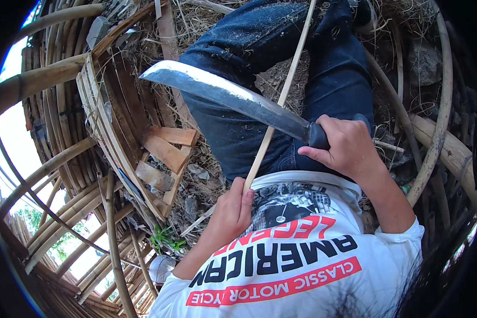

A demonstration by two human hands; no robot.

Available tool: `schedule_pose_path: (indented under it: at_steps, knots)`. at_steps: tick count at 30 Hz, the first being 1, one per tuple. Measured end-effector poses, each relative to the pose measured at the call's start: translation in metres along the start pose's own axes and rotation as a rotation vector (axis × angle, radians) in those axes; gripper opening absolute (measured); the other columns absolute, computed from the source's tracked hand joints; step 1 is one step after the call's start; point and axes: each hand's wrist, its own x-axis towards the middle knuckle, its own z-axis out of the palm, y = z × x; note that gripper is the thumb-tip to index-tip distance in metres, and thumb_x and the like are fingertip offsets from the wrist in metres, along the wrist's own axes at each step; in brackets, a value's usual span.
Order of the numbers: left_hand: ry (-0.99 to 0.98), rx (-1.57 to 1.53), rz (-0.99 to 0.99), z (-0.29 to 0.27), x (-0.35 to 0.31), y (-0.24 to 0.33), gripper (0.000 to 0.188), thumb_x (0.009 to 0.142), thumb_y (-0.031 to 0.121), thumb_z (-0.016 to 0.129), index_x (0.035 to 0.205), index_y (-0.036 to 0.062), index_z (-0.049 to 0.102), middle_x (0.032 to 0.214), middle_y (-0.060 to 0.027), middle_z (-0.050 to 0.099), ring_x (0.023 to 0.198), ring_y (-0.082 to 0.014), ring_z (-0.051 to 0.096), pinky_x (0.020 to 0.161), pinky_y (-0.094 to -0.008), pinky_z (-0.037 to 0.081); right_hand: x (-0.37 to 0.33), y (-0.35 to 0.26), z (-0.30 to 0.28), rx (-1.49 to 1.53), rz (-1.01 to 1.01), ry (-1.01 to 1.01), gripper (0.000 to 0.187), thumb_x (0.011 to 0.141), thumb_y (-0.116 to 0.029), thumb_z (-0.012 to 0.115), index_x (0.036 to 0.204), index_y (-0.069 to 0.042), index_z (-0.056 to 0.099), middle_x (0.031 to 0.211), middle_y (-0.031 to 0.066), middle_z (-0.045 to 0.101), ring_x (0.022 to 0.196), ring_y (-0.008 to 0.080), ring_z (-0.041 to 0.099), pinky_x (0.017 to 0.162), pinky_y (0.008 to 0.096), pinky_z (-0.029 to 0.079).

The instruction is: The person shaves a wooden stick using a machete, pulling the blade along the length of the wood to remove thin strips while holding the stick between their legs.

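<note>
My right hand [349, 147] is closed round the dark handle of a machete [222, 94]. Its broad, curved blade points up and to the left, crossing over a long, thin bamboo strip [290, 79]; whether blade and strip touch I cannot tell. Close to my waist, my left hand [234, 205] grips that pale strip, thumb along its side. From there the strip runs up between my legs and out at the top edge. A thin end of it seems to show below my left hand.
Split bamboo slats [98, 127] are stacked at the left, near short flat bamboo pieces [167, 150]. Bamboo poles [434, 122] curve along the right side. Shavings and dry grass cover the ground and cling to my dark jeans [238, 40]. A small green plant [167, 240] grows at the lower left.
</note>
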Motion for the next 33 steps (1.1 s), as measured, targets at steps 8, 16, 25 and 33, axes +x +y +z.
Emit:
schedule_pose_path:
  at_steps: [8, 16, 25, 33]
  knots:
    - [-0.024, 0.007, -0.035, -0.004, -0.014, -0.019, 0.016, 0.1, 0.015, 0.046, 0.096, -0.0008, 0.044, 0.075, -0.0295, 0.055, 0.072, -0.0511, 0.055, 0.061, -0.0502, 0.042, 0.023, 0.049, -0.018, -0.092, 0.106, 0.104, 0.057, 0.085, -0.059, 0.063, 0.076, -0.004, 0.053, 0.059, 0.0165, 0.059, 0.059, 0.0357, 0.064, 0.054, 0.043, 0.049]
    - [-0.004, 0.012, -0.019, -0.004, -0.022, -0.036, 0.019, 0.1, 0.018, 0.044, 0.101, -0.0017, 0.047, 0.077, -0.0288, 0.055, 0.072, -0.0509, 0.055, 0.063, -0.0491, 0.043, 0.036, 0.073, -0.033, -0.131, 0.133, 0.182, 0.057, 0.087, -0.056, 0.062, 0.075, -0.002, 0.053, 0.061, 0.0201, 0.057, 0.062, 0.0395, 0.062, 0.056, 0.0443, 0.048]
    - [-0.113, -0.159, -0.04, -0.013, -0.009, -0.037, 0.026, 0.103, 0.023, 0.038, 0.095, -0.0002, 0.047, 0.067, -0.0151, 0.047, 0.059, -0.028, 0.046, 0.059, -0.0387, 0.039, -0.012, -0.011, 0.014, 0.209, -0.103, -0.106, 0.054, 0.074, -0.056, 0.074, 0.076, -0.005, 0.057, 0.064, 0.0129, 0.06, 0.059, 0.0309, 0.063, 0.053, 0.0381, 0.048]
    - [-0.147, -0.274, -0.118, -0.014, -0.005, -0.032, 0.033, 0.105, 0.029, 0.034, 0.095, 0.0006, 0.047, 0.069, -0.0056, 0.044, 0.062, -0.0172, 0.041, 0.059, -0.0325, 0.036, -0.01, -0.023, 0.018, 0.24, -0.148, -0.185, 0.058, 0.077, -0.06, 0.07, 0.076, -0.003, 0.057, 0.064, 0.0115, 0.062, 0.057, 0.0287, 0.064, 0.053, 0.0355, 0.05]
